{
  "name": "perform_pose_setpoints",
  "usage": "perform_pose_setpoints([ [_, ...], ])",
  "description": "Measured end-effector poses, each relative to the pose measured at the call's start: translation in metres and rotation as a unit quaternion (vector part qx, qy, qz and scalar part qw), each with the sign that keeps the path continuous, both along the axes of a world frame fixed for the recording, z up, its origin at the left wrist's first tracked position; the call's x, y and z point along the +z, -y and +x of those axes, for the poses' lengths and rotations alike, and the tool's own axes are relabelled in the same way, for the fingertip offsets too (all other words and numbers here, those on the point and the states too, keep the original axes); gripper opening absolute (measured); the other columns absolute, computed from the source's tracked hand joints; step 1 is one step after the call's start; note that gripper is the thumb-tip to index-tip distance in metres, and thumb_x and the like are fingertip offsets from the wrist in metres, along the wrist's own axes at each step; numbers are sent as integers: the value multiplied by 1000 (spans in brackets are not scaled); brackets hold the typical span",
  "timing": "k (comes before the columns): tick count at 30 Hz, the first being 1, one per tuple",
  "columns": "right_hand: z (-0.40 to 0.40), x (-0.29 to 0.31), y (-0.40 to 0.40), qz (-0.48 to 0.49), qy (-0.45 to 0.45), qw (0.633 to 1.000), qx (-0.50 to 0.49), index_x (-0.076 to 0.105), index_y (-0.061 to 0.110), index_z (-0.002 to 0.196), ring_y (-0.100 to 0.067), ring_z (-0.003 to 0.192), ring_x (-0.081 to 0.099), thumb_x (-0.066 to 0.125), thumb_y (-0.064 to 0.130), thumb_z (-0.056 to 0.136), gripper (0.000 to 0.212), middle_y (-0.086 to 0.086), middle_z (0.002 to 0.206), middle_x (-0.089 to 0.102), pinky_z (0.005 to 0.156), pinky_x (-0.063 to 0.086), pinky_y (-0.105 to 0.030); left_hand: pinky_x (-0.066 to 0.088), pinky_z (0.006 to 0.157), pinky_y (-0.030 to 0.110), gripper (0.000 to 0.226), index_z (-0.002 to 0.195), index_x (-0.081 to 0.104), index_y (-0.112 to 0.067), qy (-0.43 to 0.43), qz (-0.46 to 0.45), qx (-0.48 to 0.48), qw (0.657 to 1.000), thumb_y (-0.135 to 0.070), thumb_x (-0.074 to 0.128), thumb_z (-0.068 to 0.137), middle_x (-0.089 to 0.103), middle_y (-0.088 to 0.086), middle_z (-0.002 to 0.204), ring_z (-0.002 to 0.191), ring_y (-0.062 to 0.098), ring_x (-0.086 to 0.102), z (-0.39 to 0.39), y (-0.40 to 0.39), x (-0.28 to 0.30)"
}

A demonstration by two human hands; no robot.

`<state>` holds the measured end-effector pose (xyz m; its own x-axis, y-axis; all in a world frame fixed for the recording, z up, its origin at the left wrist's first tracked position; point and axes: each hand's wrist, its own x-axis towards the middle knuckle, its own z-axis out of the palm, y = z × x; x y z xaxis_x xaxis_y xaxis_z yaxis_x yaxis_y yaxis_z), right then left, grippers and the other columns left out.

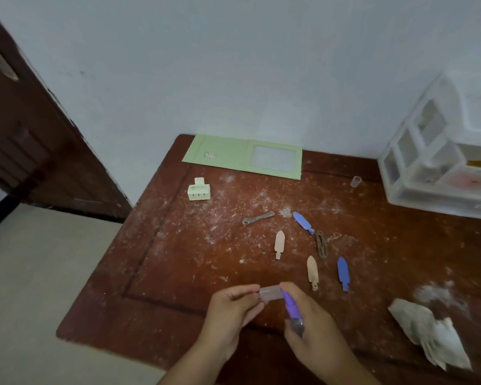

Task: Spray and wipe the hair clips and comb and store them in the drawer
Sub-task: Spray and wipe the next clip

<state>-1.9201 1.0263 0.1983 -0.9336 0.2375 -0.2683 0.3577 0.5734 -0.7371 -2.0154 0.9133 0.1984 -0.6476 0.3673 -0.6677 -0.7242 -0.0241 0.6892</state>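
Your right hand (314, 326) is wrapped around a small purple spray bottle (291, 308), thumb up near its top, while your left hand (228, 309) pinches a clear, pale piece (270, 292) at the bottle's nozzle end; it looks like the cap, though motion blur keeps me from saying whether it is on or coming off. By my reading you are only at the start: nothing appears sprayed or wiped, and every clip lies on the wooden table (178, 273). Ahead of your hands are two blue clips (303, 222) (343, 272), two peach clips (279, 243) (312, 271), a brown snap clip (321, 243) touching the tip of the far blue one, a grey metal clip (258, 218) and, well apart toward the far left, a cream claw clip (198, 190). I cannot pick out a comb. A crumpled cloth (431, 332) waits near the right front edge for wiping. The clear drawer unit (433, 173) stands at the far right corner against the wall, and I cannot tell if any drawer is pulled out. You have open surface on the left half for spraying, but your wrists already hang over the front edge and the table's left edge drops to the floor, so keep the small clips toward the middle. A green card (233, 158) and a small clear cap (356, 181) sit at the back, out of your way.
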Motion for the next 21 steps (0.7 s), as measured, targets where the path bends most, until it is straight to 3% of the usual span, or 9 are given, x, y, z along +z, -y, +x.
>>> perform_pose_setpoints([
  [4,12,4,-11,86,25,995,48,7,33,140,-13,120,45,43,14,91,63,4,141,33,94,36,-20,53,51,12,21,73,63,-1,-5,8,24,1000,13,51,83,69,4,54,51,7,66,27,-16,4],
  [10,37,-1,-40,91,0,996,25,14,32,139,-15,120,47,46,13,89,62,3,141,37,91,39,-22,52,49,12,19,74,64,-1,-22,-5,63,998,13,54,81,65,14,70,50,9,66,63,-39,8],
  [14,56,-4,-62,62,-27,998,2,18,36,137,-10,119,48,50,10,86,66,10,140,39,81,32,-9,51,46,12,21,69,64,-3,-36,-14,95,995,13,55,80,66,9,59,48,8,65,84,-50,9],
  [21,81,-7,-85,54,-60,996,25,22,47,123,-11,95,56,51,8,85,62,5,122,50,63,34,-7,53,49,13,22,69,65,-2,-70,-13,138,988,14,56,79,68,6,55,50,9,66,113,-62,9],
])
